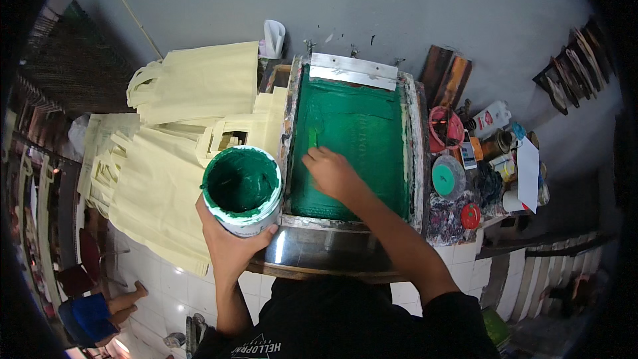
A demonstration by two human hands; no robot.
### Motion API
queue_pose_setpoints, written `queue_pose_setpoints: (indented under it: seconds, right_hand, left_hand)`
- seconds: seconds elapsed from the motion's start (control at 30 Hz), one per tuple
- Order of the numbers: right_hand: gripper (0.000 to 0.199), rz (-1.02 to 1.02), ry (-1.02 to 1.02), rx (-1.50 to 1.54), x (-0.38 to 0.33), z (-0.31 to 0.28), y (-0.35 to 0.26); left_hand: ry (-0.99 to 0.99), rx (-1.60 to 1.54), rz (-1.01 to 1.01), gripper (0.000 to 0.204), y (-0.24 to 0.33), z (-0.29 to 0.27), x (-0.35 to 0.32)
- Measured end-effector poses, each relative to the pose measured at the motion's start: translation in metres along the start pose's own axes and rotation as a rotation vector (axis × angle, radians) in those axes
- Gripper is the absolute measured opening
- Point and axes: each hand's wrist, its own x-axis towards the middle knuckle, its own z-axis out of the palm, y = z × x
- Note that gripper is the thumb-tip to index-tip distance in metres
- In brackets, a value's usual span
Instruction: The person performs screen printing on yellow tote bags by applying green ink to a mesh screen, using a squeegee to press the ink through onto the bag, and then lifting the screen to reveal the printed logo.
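Note:
My left hand (pixel 229 242) is wrapped round a white tub (pixel 247 226), which is tilted so that the dark green ink (pixel 240 183) smeared over its inside shows. My right hand (pixel 332 171) is closed on a small green-coated spatula (pixel 313 137), over the left part of a printing screen (pixel 352 153). Green ink covers the screen's mesh, and faint lettering shows through. A pale metal-edged squeegee (pixel 353 71) lies across the far end of the frame. The tub is beside the frame's near left corner.
Cream cloth bags (pixel 156 179) lie in piles on the left. To the right stand a pink tub (pixel 445 129), a bowl of lighter green ink (pixel 444 179), a red lid (pixel 470 215), a white bottle (pixel 493 116) and cans. A person's legs (pixel 123 306) show at lower left.

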Motion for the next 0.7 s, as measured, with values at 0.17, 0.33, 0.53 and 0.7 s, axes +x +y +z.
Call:
queue_pose_setpoints:
  seconds: [0.17, 0.33, 0.53, 0.7]
  right_hand:
    - [0.023, 0.044, 0.613, 0.430, -0.089, -0.064, 0.009]
    - [0.019, 0.157, 0.974, 0.962, -0.182, -0.150, -0.001]
    - [0.020, 0.057, 0.767, 0.902, -0.220, -0.183, -0.025]
    - [0.018, -0.032, 0.663, 0.384, -0.189, -0.159, -0.046]
  left_hand:
    - [-0.051, 0.060, 0.030, 0.102, -0.002, 0.024, 0.010]
    - [-0.212, -0.057, 0.231, 0.106, -0.027, 0.063, 0.026]
    - [-0.203, 0.080, 0.713, 0.116, -0.069, 0.104, 0.040]
    - [-0.185, 0.108, 0.949, 0.115, -0.060, 0.121, 0.042]
